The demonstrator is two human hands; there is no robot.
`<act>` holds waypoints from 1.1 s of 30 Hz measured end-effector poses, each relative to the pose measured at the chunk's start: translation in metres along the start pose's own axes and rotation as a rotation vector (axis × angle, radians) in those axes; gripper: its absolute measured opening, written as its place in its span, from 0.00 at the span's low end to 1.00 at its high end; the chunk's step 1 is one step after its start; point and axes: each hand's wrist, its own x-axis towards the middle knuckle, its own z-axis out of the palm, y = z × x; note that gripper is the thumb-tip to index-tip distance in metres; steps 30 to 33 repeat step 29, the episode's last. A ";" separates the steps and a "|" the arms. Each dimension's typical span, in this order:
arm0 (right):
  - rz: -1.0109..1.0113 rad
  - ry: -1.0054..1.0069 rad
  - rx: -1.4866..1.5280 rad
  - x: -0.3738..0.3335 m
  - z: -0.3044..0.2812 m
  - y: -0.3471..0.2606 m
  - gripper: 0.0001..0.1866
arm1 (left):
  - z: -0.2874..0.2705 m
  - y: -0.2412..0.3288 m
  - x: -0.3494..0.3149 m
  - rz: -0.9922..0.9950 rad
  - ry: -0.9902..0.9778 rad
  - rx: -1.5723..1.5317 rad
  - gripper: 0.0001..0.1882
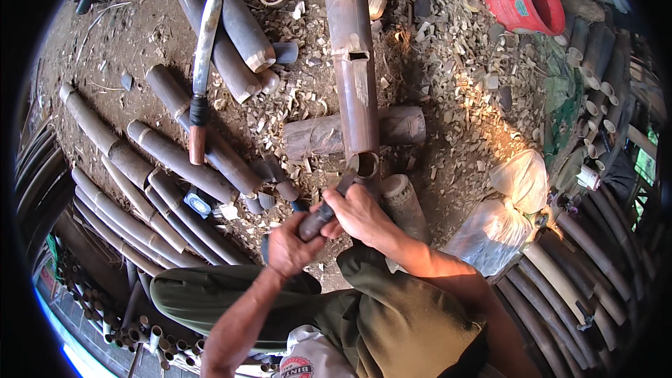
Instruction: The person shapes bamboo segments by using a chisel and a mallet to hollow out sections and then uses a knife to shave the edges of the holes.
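A knife with a thick dark handle [316, 221] is in both my hands, its short blade [348, 176] pointing away from me. My left hand [288, 246] is wrapped round the rear of the handle. Closer to the blade, my right hand [358, 215] grips the front of it. The blade meets the near open end of a brown bamboo tube [355, 108], at the rim's left side. This tube points away from me and has a small rectangular slot in its upper side. Under it lies a shorter bamboo piece [404, 126], set crosswise.
A long knife [204, 49] rests across bamboo lengths [224, 17] on the left. More bamboo poles [567, 287] line the right side. A red bucket [511, 5] stands far right, and a clear plastic bag [490, 234] lies near my right forearm. Wood chips [448, 91] litter the ground.
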 end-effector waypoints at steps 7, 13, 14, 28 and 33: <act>-0.236 -0.144 0.854 -0.006 -0.001 -0.016 0.18 | -0.080 0.121 0.050 0.320 -0.141 0.896 0.12; -0.255 -0.370 1.566 -0.006 -0.028 0.008 0.15 | -0.038 0.252 0.088 0.510 -0.599 1.399 0.07; -0.270 -0.394 1.585 -0.017 -0.030 0.006 0.16 | -0.025 0.262 0.086 0.679 -0.570 1.496 0.08; 0.084 -0.176 0.657 -0.020 -0.018 0.025 0.22 | -0.066 0.044 0.034 0.261 -0.359 0.687 0.18; 0.074 -0.115 0.553 -0.021 -0.019 0.026 0.23 | -0.067 0.042 0.035 0.259 -0.359 0.684 0.18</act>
